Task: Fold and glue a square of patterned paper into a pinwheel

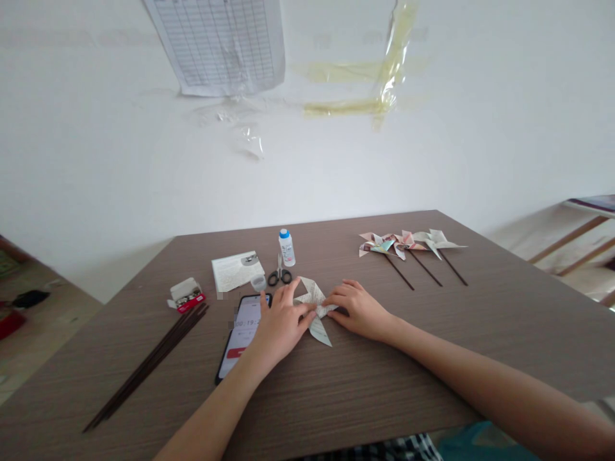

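Observation:
A folded paper pinwheel point(317, 314) made of printed paper lies flat on the brown table point(432, 358) between both hands. My left hand point(278, 323) presses its fingers on the pinwheel's left side. My right hand point(358, 308) rests on the right side, fingertips pinching at its centre. Under my left wrist lies a smartphone point(237, 339) with a lit screen.
Three finished pinwheels on dark sticks point(408, 246) lie at the back right. A bundle of dark sticks point(148, 365) lies at the left, next to a small red box point(186, 296). Scissors point(279, 274), a glue bottle point(286, 247) and a paper booklet point(237, 269) sit behind my hands.

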`<state>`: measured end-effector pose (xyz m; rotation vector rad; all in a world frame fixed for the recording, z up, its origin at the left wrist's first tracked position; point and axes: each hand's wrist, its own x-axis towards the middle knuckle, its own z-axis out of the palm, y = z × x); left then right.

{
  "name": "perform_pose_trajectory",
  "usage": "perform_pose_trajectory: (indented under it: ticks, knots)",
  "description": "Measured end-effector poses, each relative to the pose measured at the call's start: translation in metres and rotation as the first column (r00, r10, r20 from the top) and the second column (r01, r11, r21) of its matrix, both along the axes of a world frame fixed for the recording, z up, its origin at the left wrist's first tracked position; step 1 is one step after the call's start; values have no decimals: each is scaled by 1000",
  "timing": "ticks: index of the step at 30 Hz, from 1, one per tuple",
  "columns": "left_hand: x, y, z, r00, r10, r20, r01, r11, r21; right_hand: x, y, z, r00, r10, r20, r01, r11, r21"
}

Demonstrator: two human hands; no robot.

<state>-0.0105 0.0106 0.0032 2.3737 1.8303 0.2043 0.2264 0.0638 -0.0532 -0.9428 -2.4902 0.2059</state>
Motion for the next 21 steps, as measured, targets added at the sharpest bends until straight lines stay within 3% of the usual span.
perform_pose_trajectory:
  ticks: [9,21]
  knots:
    - [2,-1,6,999,-27,-29,28,1000,4,0,1,0,1000,2,13,-2,1000,-12]
    - [-13,6,-1,995,-31,93,36,998,-52,1,0,1,1000,5,7,-4,1000,-13]
